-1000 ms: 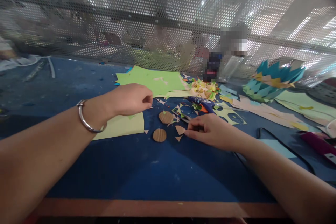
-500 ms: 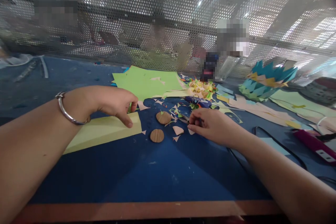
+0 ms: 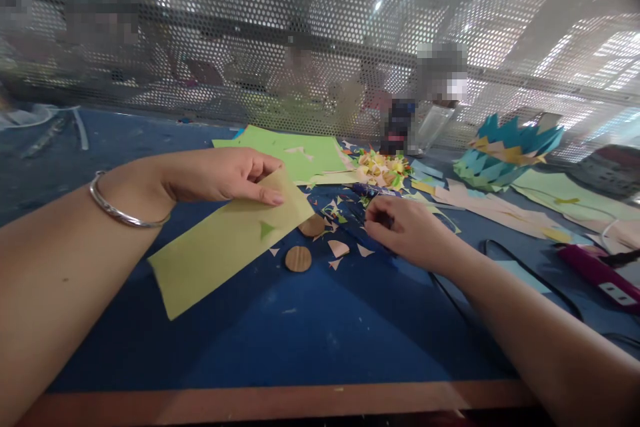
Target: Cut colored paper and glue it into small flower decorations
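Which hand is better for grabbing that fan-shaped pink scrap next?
Probably the right hand: it is closer to the pink scrap. The left hand is busy pinching the yellow paper. I can't tell whether the right hand holds anything, though.

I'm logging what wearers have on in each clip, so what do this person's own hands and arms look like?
The left hand and right hand are ungloved, and no sleeves show. A thin, shiny silver bangle circles the left wrist; none shows on the right.
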A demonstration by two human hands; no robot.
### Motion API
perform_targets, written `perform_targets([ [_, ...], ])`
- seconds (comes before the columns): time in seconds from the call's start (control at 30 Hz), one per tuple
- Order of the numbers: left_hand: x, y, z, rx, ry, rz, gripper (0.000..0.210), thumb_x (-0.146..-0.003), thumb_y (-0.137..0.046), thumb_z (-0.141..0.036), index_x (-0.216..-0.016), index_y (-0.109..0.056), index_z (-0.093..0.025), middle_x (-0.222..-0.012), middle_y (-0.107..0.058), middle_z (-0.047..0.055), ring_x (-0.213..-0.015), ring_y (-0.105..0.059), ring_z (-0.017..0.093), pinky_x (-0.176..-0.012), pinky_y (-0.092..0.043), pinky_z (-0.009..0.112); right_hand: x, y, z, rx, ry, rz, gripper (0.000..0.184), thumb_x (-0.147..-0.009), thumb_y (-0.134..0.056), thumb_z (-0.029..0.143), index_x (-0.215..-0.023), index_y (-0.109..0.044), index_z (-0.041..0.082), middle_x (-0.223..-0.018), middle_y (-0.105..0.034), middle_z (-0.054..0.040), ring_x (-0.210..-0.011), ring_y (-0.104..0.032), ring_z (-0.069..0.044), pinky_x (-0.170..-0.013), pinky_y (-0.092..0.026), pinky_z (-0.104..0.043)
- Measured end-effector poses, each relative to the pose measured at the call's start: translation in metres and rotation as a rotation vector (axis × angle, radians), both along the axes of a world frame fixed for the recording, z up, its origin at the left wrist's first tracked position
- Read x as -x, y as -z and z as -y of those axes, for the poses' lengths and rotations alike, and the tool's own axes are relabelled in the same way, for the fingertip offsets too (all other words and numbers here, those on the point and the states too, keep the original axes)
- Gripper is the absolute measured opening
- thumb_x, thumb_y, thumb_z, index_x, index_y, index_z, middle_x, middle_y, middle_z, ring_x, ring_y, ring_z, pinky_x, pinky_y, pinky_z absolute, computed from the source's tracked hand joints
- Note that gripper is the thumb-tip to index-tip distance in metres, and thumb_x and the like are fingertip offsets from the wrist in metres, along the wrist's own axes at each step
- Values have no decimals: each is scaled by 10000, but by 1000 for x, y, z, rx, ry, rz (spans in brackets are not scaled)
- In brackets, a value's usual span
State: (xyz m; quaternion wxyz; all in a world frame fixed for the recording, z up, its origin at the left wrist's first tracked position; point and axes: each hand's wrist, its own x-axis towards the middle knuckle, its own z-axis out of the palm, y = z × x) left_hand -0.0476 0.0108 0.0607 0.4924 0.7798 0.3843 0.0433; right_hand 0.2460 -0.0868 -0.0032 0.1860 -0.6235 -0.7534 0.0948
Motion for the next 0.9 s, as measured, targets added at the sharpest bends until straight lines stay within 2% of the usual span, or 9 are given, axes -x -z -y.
perform_targets([
  [0.07, -4, 4, 4, 52, -42, 90, 299, -889, -712, -345, -1094, -677, -131, -813, -753, 47, -559, -624, 101, -559, -461, 179, 0, -1, 0, -30, 14, -32, 106, -853, -558, 268, -764, -558, 211, -664, -587, 17, -549, -503, -125, -550, -338, -282],
  [0.13, -11, 9, 10, 76, -79, 176, 274, -885, -722, -316, -1077, -663, -131, -822, -760, 47, -565, -643, 102, -580, -495, 189, -1, 0, 0, -25, 20, -113, 107, -866, -540, 255, -767, -535, 216, -645, -591, 21, -519, -501, -120, -535, -333, -278],
  [0.27, -33, 25, 26, 200, -45, 380, 188, -890, -716, -315, -982, -617, -183, -863, -773, 29, -619, -703, 124, -602, -532, 199, -1, 3, 0, 55, -11, -380, 120, -901, -508, 228, -790, -463, 227, -641, -640, 26, -484, -540, -113, -511, -368, -262],
  [0.37, -47, 38, 35, 250, -13, 404, 216, -884, -724, -358, -963, -601, -198, -913, -782, 53, -688, -740, 162, -618, -556, 229, 3, 3, 1, 76, -9, -542, 133, -906, -539, 225, -819, -439, 233, -552, -560, 67, -444, -514, -103, -489, -376, -247],
  [0.47, -53, 46, 38, 255, -38, 436, 273, -863, -752, -383, -933, -564, -197, -915, -782, 67, -701, -745, 172, -629, -572, 256, 9, 3, 1, 13, -13, -667, 173, -911, -597, 272, -854, -440, 231, -565, -464, 98, -432, -433, -73, -460, -320, -229],
  [0.57, -54, 49, 36, 245, -69, 465, 324, -831, -784, -400, -928, -552, -196, -893, -780, 60, -706, -749, 181, -609, -572, 253, 13, 2, 2, 15, -35, -796, 225, -921, -645, 363, -980, -479, 222, -605, -447, 102, -445, -372, -60, -439, -258, -219],
  [0.7, -54, 51, 33, 197, -116, 490, 370, -788, -817, -432, -937, -562, -210, -827, -774, 30, -657, -741, 188, -548, -558, 248, 14, 3, 3, 82, -49, -858, 356, -920, -669, 442, -1133, -536, 190, -600, -474, 92, -443, -373, -60, -419, -243, -217],
  [0.9, -57, 50, 40, 202, -128, 518, 347, -759, -844, -399, -986, -684, -191, -929, -798, 78, -743, -762, 205, -654, -594, 278, 15, 5, 3, 127, -89, -848, 448, -854, -738, 499, -1106, -615, 149, -700, -582, 37, -462, -385, -50, -423, -277, -220],
])
